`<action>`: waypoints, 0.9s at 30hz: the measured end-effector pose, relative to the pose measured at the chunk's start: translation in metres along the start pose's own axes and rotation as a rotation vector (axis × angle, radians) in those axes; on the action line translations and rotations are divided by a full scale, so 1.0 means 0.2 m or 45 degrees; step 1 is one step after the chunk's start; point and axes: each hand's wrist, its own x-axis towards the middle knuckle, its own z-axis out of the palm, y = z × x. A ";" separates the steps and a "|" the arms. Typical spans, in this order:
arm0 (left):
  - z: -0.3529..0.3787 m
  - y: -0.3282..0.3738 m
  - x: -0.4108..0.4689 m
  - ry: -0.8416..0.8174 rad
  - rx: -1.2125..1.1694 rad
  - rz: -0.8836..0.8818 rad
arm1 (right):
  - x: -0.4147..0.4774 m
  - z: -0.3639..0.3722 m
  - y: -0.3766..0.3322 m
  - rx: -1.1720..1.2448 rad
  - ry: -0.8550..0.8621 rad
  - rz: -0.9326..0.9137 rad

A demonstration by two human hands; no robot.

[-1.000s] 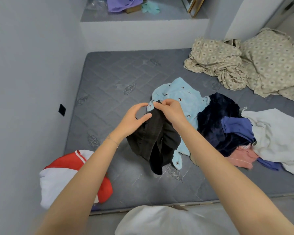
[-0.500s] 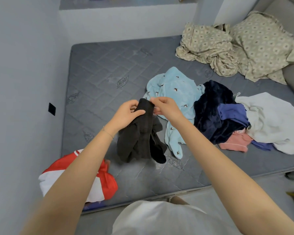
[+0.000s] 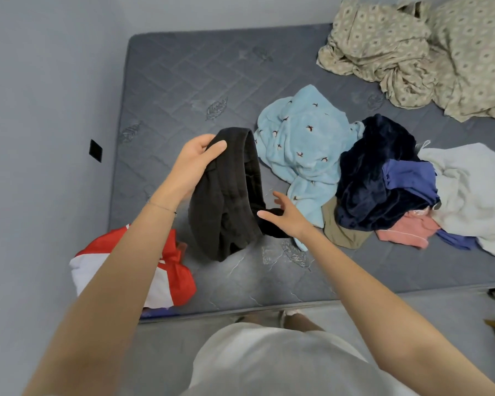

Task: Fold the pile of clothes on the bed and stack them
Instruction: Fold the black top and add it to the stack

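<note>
A black garment (image 3: pixel 229 195) hangs from my left hand (image 3: pixel 195 164), which grips its upper edge above the grey mattress (image 3: pixel 183 75). My right hand (image 3: pixel 286 214) is lower, fingers spread, touching the garment's lower right part; no grip shows. To the right lies the unfolded pile: a light blue patterned piece (image 3: pixel 303 147), a dark navy one (image 3: pixel 375 172), a purple-blue one (image 3: pixel 406 175), a pink one (image 3: pixel 406 227), a tan one (image 3: pixel 340 232) and a pale white one (image 3: pixel 475 195). A folded red and white garment (image 3: pixel 166 270) lies at the mattress's near left corner.
A crumpled beige patterned sheet (image 3: pixel 412 52) lies at the far right of the mattress. A grey wall with a small black square (image 3: pixel 95 150) runs along the left. The mattress's front edge (image 3: pixel 297 305) is just before my body.
My right hand has let go of the garment's top edge and dropped to its lower part. My left hand has lifted the top edge up and left. The camera has tilted down.
</note>
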 end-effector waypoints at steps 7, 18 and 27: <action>0.03 0.17 -0.03 -0.023 -0.169 0.125 | 0.09 -0.10 0.09 -0.298 -0.002 -0.058; 0.07 0.24 -0.05 0.021 -0.210 0.172 | 0.17 -0.12 0.21 -0.236 -0.023 0.300; 0.13 0.21 -0.04 0.032 -0.249 0.130 | 0.16 -0.07 0.07 0.647 -0.055 0.274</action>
